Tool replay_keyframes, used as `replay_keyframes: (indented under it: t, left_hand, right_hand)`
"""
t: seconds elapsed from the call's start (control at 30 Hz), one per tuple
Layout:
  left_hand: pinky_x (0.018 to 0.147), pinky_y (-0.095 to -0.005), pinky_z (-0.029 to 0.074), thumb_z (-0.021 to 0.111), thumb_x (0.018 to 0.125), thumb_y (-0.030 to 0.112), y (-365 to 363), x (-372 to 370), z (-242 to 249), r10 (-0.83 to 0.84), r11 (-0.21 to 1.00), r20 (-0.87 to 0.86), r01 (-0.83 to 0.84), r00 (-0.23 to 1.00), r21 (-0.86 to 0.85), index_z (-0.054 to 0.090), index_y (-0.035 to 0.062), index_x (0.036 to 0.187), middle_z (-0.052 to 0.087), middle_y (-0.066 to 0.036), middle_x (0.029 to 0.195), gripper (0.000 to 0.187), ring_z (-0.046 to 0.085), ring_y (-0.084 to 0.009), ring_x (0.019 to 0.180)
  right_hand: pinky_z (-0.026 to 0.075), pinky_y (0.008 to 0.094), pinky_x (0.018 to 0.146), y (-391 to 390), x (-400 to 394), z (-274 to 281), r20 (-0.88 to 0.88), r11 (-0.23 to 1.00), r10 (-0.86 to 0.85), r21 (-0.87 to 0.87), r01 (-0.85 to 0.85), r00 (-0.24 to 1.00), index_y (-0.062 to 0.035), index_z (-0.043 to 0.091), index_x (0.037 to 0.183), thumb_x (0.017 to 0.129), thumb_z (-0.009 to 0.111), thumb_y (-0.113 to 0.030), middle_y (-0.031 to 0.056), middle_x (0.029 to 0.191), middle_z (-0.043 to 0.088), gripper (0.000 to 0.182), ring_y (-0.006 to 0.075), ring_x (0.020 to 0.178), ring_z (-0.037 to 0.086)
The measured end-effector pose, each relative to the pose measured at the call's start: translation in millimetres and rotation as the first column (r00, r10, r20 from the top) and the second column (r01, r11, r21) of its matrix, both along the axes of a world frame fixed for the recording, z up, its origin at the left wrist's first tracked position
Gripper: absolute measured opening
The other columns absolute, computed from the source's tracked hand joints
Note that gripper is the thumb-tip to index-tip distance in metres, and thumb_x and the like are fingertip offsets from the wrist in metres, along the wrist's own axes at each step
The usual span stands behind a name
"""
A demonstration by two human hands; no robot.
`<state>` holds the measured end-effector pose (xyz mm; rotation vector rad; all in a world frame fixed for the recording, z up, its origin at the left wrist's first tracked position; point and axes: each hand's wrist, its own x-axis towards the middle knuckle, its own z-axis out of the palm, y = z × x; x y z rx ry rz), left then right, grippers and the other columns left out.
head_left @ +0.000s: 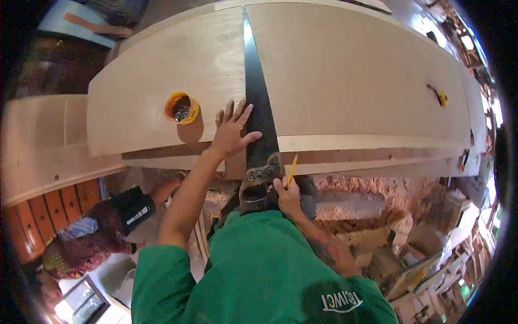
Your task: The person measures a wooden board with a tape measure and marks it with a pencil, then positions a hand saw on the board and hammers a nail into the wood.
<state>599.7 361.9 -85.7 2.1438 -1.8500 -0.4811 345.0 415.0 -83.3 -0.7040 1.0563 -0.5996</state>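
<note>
Head view: a handsaw (259, 102) lies flat on a pale wood panel (361, 81), its narrow tip at the panel's far edge and its handle (261, 178) at the near edge, against the person's green shirt (264, 259). White lettering on the shirt is inverted and not reliably legible; white print on a black item (129, 210) at lower left is too small to read. The blade is dark, tapered and reflective toward the tip. The handle is dark and worn, with round fasteners. Left hand (232, 132): fingers spread, thumb over the blade. Right hand (287, 194): fingers curled at the handle's right side, retaining a yellow pencil (293, 167). A yellow tub (193, 110) contains small metallic pieces; a tape measure (442, 99) rests at far right.
</note>
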Motion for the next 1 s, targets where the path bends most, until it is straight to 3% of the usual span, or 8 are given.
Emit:
replay_keyframes:
  t: [0.23,0.33,0.53,0.57,0.7,0.77,0.9,1.0]
  left_hand:
    - [0.112,-0.0555,0.002,0.058,0.079,0.061,1.8,16.3,20.4,-0.023,0.993,0.05,0.017,0.998,0.114,0.027,0.0137,0.147,0.016,-0.009,0.156,0.088,0.005,-0.038,0.143]
    - [0.111,-0.0565,0.002,0.059,0.079,0.061,4.3,16.7,23.7,-0.014,0.992,-0.027,0.017,1.0,0.121,0.027,0.0155,0.147,0.016,-0.008,0.156,0.088,0.005,-0.0376,0.143]
    - [0.11,-0.0582,0.004,0.056,0.08,0.063,4.2,11.8,13.1,-0.004,1.0,0.018,0.004,1.0,-0.016,0.033,0.0177,0.145,0.022,-0.003,0.155,0.082,0.008,-0.0379,0.142]
    - [0.11,-0.0579,0.003,0.056,0.08,0.063,4.2,9.8,10.8,-0.012,0.999,0.033,0.014,0.999,-0.042,0.033,0.0174,0.145,0.022,-0.002,0.154,0.083,0.008,-0.0382,0.142]
    - [0.11,-0.0573,0.004,0.055,0.079,0.064,2.7,8.9,12.4,-0.011,0.998,0.05,0.014,0.999,-0.064,0.035,0.0174,0.144,0.022,-0.002,0.154,0.083,0.011,-0.0384,0.142]
    - [0.11,-0.0572,0.004,0.055,0.079,0.065,4.6,13.5,14.9,-0.003,0.997,0.056,0.007,0.998,-0.072,0.035,0.0175,0.144,0.022,-0.002,0.154,0.083,0.011,-0.0383,0.142]
    - [0.11,-0.0566,0.005,0.053,0.08,0.065,9.2,9.9,18.7,-0.001,0.997,0.05,0.005,0.999,-0.072,0.035,0.0156,0.144,0.022,-0.002,0.154,0.083,0.011,-0.0381,0.142]
    - [0.11,-0.0566,0.004,0.054,0.081,0.063,13.6,6.1,32.7,0.002,0.998,0.057,0.003,0.998,-0.07,0.034,0.0147,0.144,0.021,-0.002,0.155,0.082,0.009,-0.0372,0.142]
  right_hand:
    - [0.051,0.0329,0.07,14.5,14.4,-13.9,-0.031,0.99,0.088,-0.111,-0.091,0.996,-0.0102,0.035,0.08,0.093,0.059,-0.021,0.0033,0.076,0.047,0.03,0.0174,0.073,0.06]
    - [0.051,0.0324,0.068,14.9,15.6,-5.7,-0.004,0.995,0.089,-0.052,-0.089,0.996,-0.01,0.035,0.08,0.093,0.059,-0.02,0.003,0.075,0.046,0.029,0.017,0.075,0.061]
    - [0.051,0.0328,0.071,12.0,8.9,-3.3,-0.051,0.995,0.059,-0.073,-0.063,0.997,-0.0122,0.035,0.079,0.093,0.06,-0.015,-0.0004,0.076,0.044,0.028,0.0153,0.074,0.057]
    - [0.051,0.0322,0.07,15.8,2.7,-16.6,-0.155,0.991,0.098,-0.074,-0.11,0.983,-0.0122,0.035,0.079,0.092,0.06,-0.015,-0.0004,0.076,0.043,0.028,0.0155,0.073,0.057]
    - [0.051,0.032,0.069,6.2,4.1,2.5,-0.098,0.988,0.109,-0.101,-0.119,0.989,-0.0122,0.034,0.079,0.092,0.06,-0.014,-0.0006,0.076,0.043,0.029,0.0153,0.072,0.057]
    - [0.051,0.033,0.068,4.8,9.2,9.7,-0.333,0.943,0.179,-0.209,-0.258,0.926,-0.012,0.034,0.08,0.091,0.061,-0.013,0.0002,0.075,0.044,0.029,0.0162,0.07,0.057]
    - [0.043,0.0308,0.063,13.7,11.9,8.5,-0.07,0.992,0.045,-0.116,-0.053,0.997,-0.0103,0.038,0.078,0.09,0.063,-0.02,0.0001,0.071,0.042,0.029,0.0135,0.066,0.049]
    - [0.044,0.0261,0.063,18.0,-0.3,-10.3,-0.252,0.955,0.128,-0.228,-0.188,0.959,-0.0119,0.036,0.077,0.09,0.063,-0.018,-0.0008,0.073,0.044,0.031,0.0097,0.068,0.05]
